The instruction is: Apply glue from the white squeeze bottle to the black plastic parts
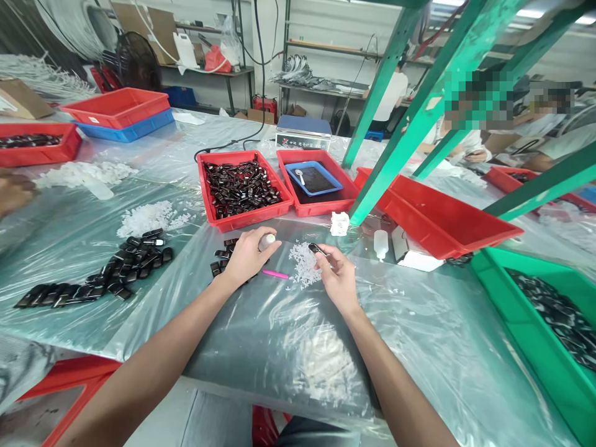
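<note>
My left hand [244,256] is closed around a small whitish bottle [267,241], of which mainly one end shows. Beneath and beside that hand lie several glossy black pieces [222,254], partly hidden by it. Between thumb and fingers, my right hand [339,276] pinches one small glossy black piece [317,249]. It is held over the right edge of a heap of tiny translucent white parts [303,266]. A bright pink pen-like stick [275,274] lies on the plastic sheet between my hands.
Ahead stand a red tray [212,214] of black pieces and a red tray [302,208] holding a blue tray [336,180]. Green posts [372,133] rise at right, near a squeeze bottle [380,244] and green bin [503,298]. Another person's hand [16,192] is far left.
</note>
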